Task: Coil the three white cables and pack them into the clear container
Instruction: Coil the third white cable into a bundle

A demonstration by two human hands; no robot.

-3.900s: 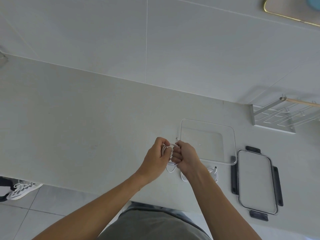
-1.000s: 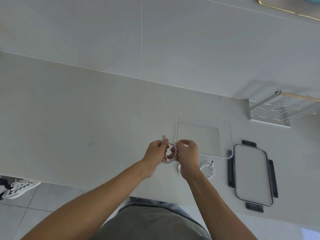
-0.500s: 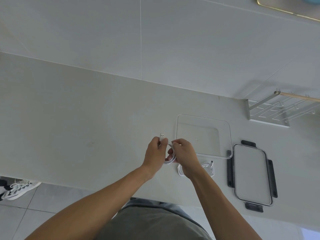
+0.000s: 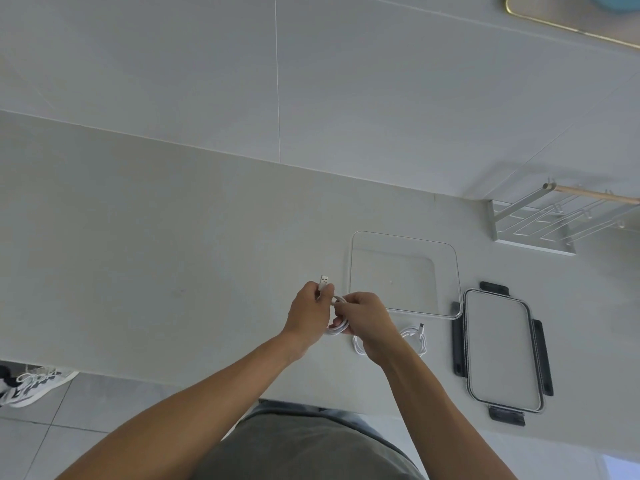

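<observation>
Both hands hold one white cable (image 4: 338, 328) wound into a small coil above the counter. My left hand (image 4: 308, 311) pinches its end, and the USB plug (image 4: 323, 281) sticks up past the fingers. My right hand (image 4: 363, 320) grips the coil's right side. A second white cable (image 4: 414, 337) lies coiled on the counter, partly hidden behind my right wrist. The clear container (image 4: 457, 271) stands with nothing in it just right of the hands. I see no third cable.
The container's lid (image 4: 502, 351), clear with dark clips, lies flat to the right of the container. A metal rack (image 4: 540, 220) stands at the back right against the wall. The counter's front edge runs just below my wrists. A shoe (image 4: 34, 386) shows on the floor at left.
The coil between my hands has tightened over the last seconds. The USB plug now sticks up above my left hand. My right hand has shifted slightly along the coil.
</observation>
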